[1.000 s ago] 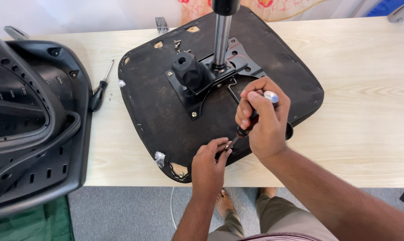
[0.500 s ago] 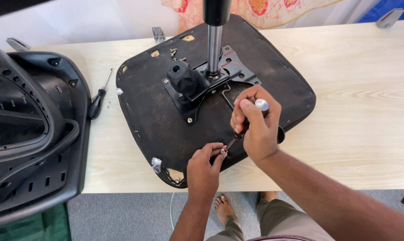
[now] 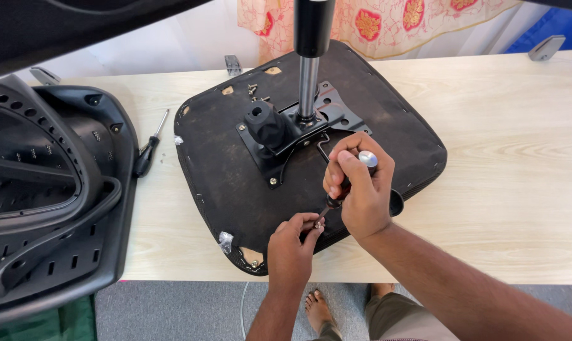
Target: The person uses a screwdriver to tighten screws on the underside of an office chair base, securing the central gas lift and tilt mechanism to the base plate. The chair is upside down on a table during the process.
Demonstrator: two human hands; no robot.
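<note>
An upturned black chair seat (image 3: 235,170) lies on the pale wooden table (image 3: 507,158), its metal mechanism plate (image 3: 286,136) and gas cylinder (image 3: 310,69) pointing up. My right hand (image 3: 358,186) grips a screwdriver (image 3: 349,180) with a silver cap, its tip angled down to the seat's near edge. My left hand (image 3: 292,243) pinches a small screw (image 3: 317,223) right at that tip, fingers resting on the seat rim.
A black plastic chair back (image 3: 46,202) covers the table's left end. A second screwdriver (image 3: 148,151) lies between it and the seat. Loose screws (image 3: 254,91) rest on the seat's far edge. Bare feet (image 3: 317,309) show below the table.
The view has tilted and shifted, so the seat sits lower in frame. Both hands stay together at the seat's near edge, the screwdriver tip still at the screw.
</note>
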